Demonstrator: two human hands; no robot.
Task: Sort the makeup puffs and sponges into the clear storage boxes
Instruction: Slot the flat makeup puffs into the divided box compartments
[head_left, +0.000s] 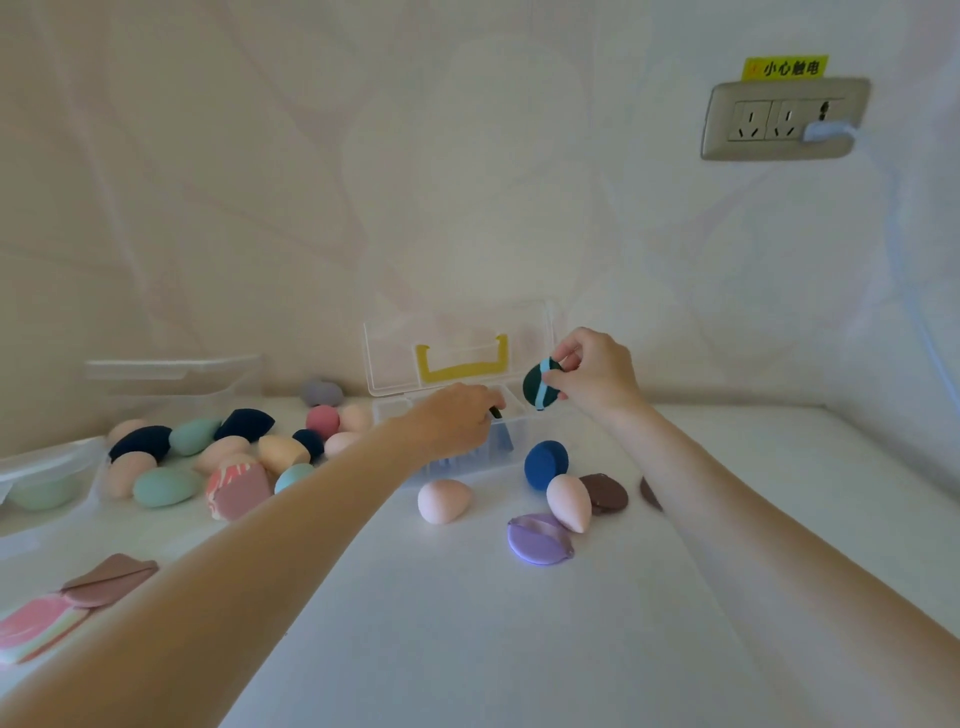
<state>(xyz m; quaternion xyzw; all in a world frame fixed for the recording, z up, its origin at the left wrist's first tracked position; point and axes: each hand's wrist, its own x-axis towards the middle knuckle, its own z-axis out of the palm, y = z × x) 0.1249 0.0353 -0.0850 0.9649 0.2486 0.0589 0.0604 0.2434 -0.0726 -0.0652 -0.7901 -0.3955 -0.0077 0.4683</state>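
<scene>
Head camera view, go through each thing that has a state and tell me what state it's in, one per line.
Clear storage box: lid open, upright.
Dark green puff: held above the box, off the table.
Right hand: pinches the dark green puff.
Left hand: reaching into the box; grip unclear.
Purple puff: lying flat on the table.
Wall socket: one plug inserted.

Two bare forearms, no sleeves showing; left hand (457, 415) and right hand (592, 371) without rings, watch or gloves.
</scene>
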